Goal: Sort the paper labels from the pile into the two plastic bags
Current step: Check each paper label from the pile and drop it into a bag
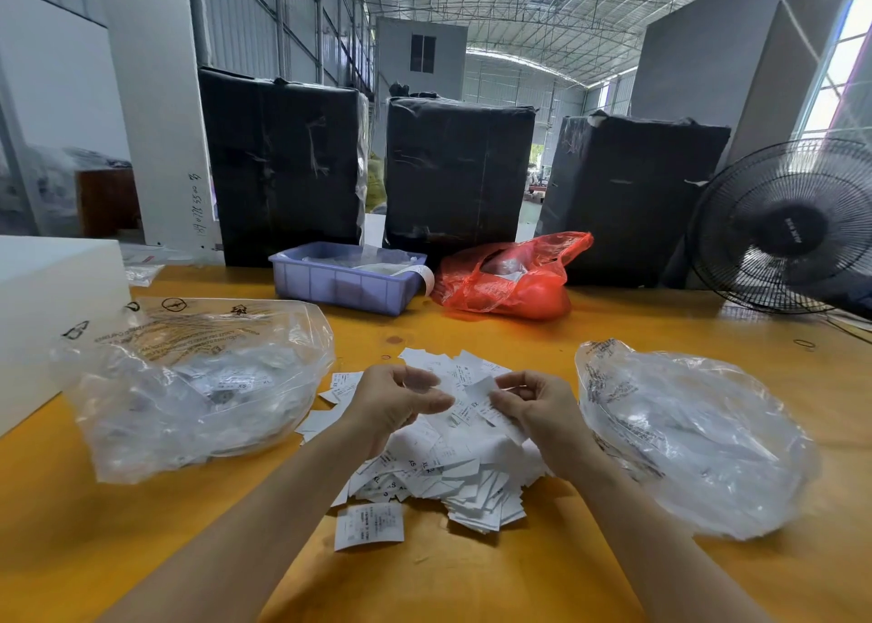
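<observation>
Both clear bags (198, 386) (698, 438) hold some labels, a big pile (453, 471) remains, and both hands (396, 405) (538, 410) pinch one label (481, 392).

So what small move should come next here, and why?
Probably read the size on the label pinched in the right hand, then drop it into the matching bag. Both hands hover over the pile; the left hand looks curled, seemingly holding nothing. The left bag and right bag lie open either side.
</observation>
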Motion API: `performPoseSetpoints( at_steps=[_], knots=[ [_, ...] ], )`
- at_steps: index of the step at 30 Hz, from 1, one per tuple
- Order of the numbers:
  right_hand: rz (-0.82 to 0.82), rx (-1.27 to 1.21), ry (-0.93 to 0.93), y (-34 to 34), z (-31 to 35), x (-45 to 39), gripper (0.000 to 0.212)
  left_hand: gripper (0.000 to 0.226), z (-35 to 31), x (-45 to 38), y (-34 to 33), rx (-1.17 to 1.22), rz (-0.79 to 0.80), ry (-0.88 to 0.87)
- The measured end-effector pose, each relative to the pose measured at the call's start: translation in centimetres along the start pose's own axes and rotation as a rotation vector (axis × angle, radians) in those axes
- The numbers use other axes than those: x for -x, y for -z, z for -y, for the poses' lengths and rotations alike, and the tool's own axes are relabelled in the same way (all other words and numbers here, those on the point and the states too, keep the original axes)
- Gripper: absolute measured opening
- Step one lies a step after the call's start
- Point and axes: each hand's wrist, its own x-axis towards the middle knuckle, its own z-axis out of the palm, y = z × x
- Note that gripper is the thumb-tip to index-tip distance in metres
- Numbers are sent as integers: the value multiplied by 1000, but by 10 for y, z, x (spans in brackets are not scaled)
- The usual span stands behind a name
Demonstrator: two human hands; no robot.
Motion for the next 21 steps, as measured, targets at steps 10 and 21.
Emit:
performPoseSetpoints(
  at_steps=[10,21],
  knots=[
    [82,112,211,-8,5,8,15,26,1,3,-3,-98,80,94],
    [236,39,-5,7,6,5,47,12,3,-5,5,-48,-123,54]
  ],
)
